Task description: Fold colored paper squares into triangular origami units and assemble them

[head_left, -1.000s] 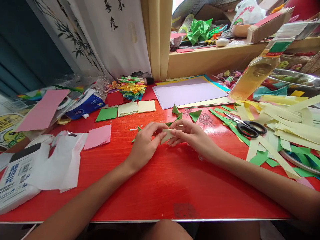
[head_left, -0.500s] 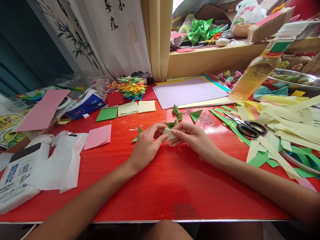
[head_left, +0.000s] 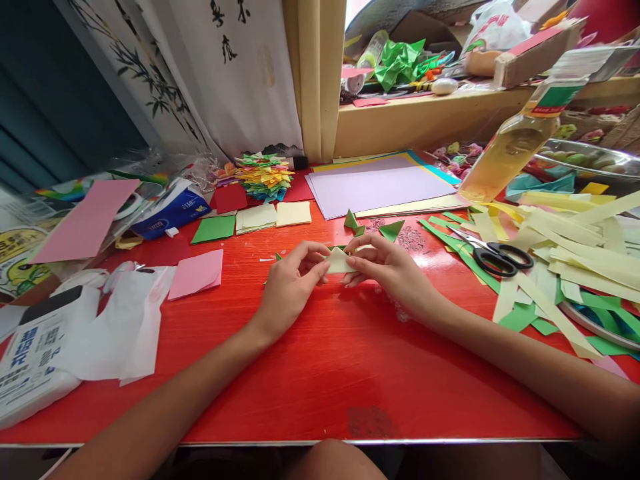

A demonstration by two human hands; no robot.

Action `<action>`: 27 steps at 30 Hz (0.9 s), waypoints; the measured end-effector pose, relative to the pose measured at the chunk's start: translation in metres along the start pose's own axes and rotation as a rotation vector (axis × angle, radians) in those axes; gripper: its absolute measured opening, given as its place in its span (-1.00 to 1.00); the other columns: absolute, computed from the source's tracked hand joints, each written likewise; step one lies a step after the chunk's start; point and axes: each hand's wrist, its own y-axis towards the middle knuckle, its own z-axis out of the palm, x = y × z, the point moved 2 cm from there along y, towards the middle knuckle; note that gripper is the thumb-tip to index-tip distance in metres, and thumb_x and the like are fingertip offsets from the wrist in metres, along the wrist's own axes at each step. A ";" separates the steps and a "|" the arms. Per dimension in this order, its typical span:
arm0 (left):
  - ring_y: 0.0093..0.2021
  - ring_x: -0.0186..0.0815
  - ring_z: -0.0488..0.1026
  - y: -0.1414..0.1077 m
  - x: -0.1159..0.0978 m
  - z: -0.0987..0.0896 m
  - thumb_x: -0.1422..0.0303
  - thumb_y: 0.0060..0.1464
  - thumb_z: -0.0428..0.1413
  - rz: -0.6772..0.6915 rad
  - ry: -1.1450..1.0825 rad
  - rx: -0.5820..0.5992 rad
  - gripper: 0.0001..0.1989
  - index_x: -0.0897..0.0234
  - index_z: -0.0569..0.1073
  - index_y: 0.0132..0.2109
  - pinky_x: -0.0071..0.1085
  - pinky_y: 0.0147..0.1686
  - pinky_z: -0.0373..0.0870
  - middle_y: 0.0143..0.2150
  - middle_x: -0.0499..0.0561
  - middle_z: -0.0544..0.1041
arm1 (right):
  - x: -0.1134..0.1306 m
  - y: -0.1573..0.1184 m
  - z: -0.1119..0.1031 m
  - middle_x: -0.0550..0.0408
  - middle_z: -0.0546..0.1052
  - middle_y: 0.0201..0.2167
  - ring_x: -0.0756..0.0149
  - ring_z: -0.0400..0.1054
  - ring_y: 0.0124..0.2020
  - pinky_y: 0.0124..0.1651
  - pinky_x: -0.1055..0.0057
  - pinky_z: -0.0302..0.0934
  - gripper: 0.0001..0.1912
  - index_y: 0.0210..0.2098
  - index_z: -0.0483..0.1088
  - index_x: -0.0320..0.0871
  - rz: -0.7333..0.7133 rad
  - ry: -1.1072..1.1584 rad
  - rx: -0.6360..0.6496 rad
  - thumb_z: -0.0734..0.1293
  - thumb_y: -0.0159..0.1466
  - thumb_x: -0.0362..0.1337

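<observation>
Left of the cream paper (head_left: 340,261) lies pink paper (head_left: 196,275). My left hand (head_left: 290,287) pinches the cream paper's left end, my right hand (head_left: 397,280) its right, 2 grips probably steadying the small fold. Scissors (head_left: 481,261) lie farther right.

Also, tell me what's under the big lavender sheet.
Under the lavender sheet, yellow paper and blue paper peek out along the back and right, and cream paper at the front. Whatever lies beneath its middle is covered.
</observation>
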 end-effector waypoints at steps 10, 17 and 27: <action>-0.49 -0.46 0.37 0.005 0.003 -0.002 0.35 -0.02 0.07 -0.065 -0.204 0.016 -0.90 0.27 0.42 -0.32 -0.48 -0.39 0.31 -0.39 -0.10 0.42 | -0.002 0.003 -0.003 0.13 0.48 -0.44 0.41 0.41 -0.47 -0.27 0.39 0.33 -0.85 -0.31 0.35 -0.15 0.038 0.056 0.050 0.30 0.14 -0.23; -0.47 -0.43 0.38 0.005 0.005 -0.002 0.37 -0.03 0.08 -0.109 -0.306 0.027 -0.87 0.26 0.49 -0.31 -0.44 -0.35 0.33 -0.39 -0.05 0.47 | -0.004 0.004 -0.007 0.08 0.52 -0.36 0.43 0.42 -0.44 -0.21 0.39 0.32 -0.80 -0.27 0.44 -0.15 0.076 0.131 0.002 0.33 0.11 -0.23; -0.45 -0.42 0.39 0.004 0.005 -0.002 0.41 0.00 0.04 -0.108 -0.249 0.062 -0.86 0.31 0.48 -0.31 -0.43 -0.31 0.31 -0.38 -0.05 0.47 | 0.001 0.002 -0.003 0.08 0.52 -0.40 0.42 0.40 -0.42 -0.23 0.40 0.31 -0.82 -0.33 0.47 -0.17 0.090 0.052 0.025 0.35 0.09 -0.22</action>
